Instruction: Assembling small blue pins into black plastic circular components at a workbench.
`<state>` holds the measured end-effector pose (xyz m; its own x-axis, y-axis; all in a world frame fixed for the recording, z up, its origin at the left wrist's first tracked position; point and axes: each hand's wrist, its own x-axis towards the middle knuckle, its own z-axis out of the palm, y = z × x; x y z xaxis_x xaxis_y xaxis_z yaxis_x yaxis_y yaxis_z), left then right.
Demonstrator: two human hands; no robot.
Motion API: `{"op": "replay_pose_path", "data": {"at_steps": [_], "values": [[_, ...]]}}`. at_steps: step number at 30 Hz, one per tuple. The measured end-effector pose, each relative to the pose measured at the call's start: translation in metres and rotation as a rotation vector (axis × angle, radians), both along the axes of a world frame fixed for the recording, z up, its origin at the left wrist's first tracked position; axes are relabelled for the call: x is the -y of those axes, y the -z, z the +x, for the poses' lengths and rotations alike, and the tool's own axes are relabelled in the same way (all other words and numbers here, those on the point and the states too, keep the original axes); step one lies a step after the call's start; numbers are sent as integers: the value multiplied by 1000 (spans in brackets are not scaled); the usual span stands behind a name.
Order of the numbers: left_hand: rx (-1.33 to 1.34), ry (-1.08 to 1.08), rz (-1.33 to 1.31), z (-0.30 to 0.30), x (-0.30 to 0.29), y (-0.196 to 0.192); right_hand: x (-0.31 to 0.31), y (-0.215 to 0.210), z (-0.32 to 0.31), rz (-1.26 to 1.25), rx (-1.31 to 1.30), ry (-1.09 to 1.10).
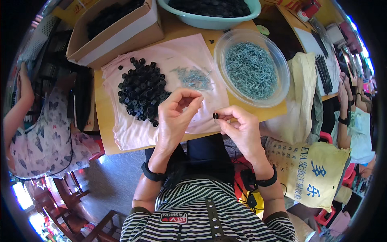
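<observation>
My right hand (244, 131) pinches a small black plastic cap (215, 115) between thumb and fingertips, just over the near edge of the pink cloth (135, 135). Beside it, on the left, my left hand (174, 115) has thumb and index finger pressed together; whatever is between them is too small or hidden to make out. A heap of similar black plastic caps (141, 90) lies on the cloth left of my left hand. Beyond my fingertips is a small scatter of thin silvery screws (194, 78). More such screws (252, 70) fill a round clear plastic tub (284, 82) to the right.
A cardboard box (121, 35) of dark pieces stands at the back left, and a pale green basin (209, 22) of black pieces at the back. Beige fabric (298, 97) hangs at the table's right side. People sit to the left (48, 129) and right (354, 125).
</observation>
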<state>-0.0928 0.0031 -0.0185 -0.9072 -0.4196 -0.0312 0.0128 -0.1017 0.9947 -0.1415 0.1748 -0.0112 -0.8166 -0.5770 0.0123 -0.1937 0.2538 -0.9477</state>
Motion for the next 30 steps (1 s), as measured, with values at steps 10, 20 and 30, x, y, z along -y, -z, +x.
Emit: {"op": "replay_pose_path", "data": {"at_steps": [10, 20, 30], "values": [[-102, 25, 559, 38, -11, -12, 0, -16, -3, -463, 908, -66], [-217, -5, 553, 45, -17, -6, 10, -18, 7, -499, 984, -91], [-304, -121, 9, 55, -12, -1, 15, -13, 8, -437, 971, -92]]}}
